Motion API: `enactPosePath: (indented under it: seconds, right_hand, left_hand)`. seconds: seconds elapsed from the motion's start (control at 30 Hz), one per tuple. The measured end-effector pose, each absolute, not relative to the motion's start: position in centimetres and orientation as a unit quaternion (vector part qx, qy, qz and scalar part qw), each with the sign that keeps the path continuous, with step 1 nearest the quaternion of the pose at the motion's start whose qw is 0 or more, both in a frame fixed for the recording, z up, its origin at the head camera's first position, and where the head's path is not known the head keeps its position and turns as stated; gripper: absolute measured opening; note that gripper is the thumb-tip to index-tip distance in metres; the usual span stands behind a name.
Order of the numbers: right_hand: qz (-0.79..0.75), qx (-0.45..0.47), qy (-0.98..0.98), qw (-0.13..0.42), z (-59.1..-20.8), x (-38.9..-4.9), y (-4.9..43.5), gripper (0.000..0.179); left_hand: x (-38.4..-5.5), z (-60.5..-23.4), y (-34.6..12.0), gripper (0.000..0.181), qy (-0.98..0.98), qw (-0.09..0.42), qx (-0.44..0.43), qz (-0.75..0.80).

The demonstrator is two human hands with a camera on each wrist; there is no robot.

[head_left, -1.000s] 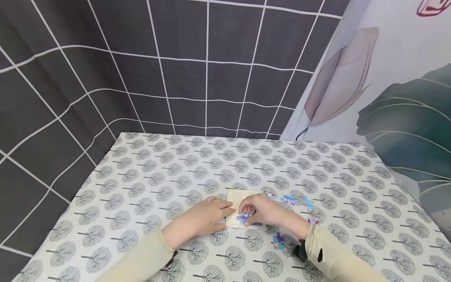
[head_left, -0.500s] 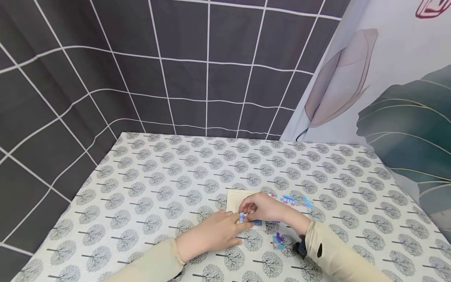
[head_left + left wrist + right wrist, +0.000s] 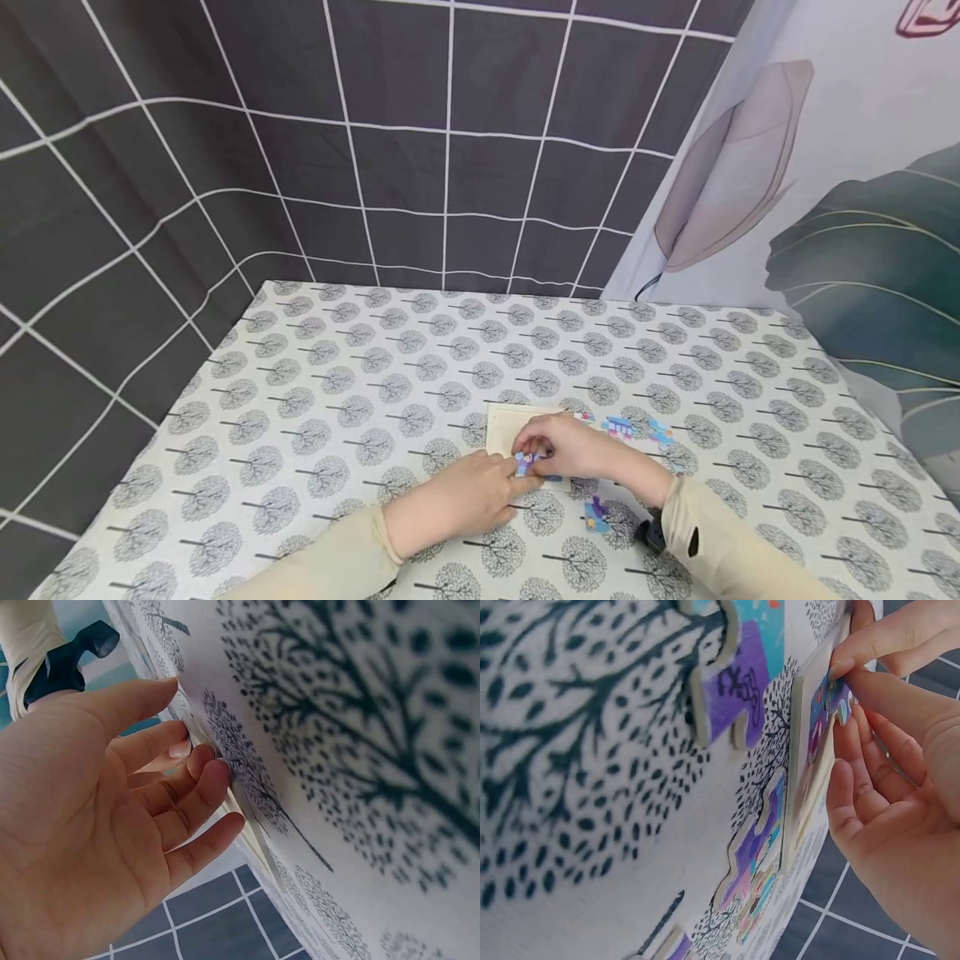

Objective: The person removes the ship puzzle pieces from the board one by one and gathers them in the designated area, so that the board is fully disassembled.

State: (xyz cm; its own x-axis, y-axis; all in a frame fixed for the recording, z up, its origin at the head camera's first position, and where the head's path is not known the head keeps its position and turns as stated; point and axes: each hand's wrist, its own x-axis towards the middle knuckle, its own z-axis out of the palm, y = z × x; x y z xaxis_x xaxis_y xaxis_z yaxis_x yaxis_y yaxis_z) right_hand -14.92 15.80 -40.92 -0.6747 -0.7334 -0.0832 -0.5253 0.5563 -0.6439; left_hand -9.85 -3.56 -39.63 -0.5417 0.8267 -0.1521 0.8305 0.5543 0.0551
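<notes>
A shallow wooden puzzle tray (image 3: 501,418) lies on the cloth, with colourful pieces in its near part. Over it my right hand (image 3: 570,447) pinches a purple-and-blue jigsaw piece (image 3: 527,463) between thumb and fingers. In the right wrist view this jigsaw piece (image 3: 840,699) is tilted at the tray's surface, partly hidden by fingers. My left hand (image 3: 471,492) comes in from the left, its fingertips at the tray's near-left side and close to the same piece. The left wrist view shows the left hand's fingers (image 3: 196,802) loosely bent along the tray's edge, gripping nothing visible.
Right of the tray lie several loose jigsaw pieces, among them a train-like one (image 3: 620,426), a blue one (image 3: 660,432) and a purple-and-blue one (image 3: 596,515) nearer me. A tree-print cloth (image 3: 337,400) covers the table. A dark grid curtain (image 3: 390,167) hangs behind.
My left hand has moved right and nearer me, from the tray's left edge to beside the right fingers. The right hand stays over the tray with the jigsaw piece, which has turned slightly.
</notes>
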Motion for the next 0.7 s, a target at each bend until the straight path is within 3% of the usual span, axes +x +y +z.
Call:
enactPosePath:
  seconds: [0.53,0.7]
  right_hand:
    - [-0.265,-0.374,0.866,0.201,-40.32,-15.35,15.83,0.034]
    - [-0.247,-0.392,0.864,0.2,-40.01,-15.3,15.5,0.036]
  left_hand:
    - [-9.26,-39.52,-2.74,0.062,0.881,0.087,0.456,-0.097]
    - [-9.41,-39.36,-3.08,0.058,0.882,0.12,0.45,-0.068]
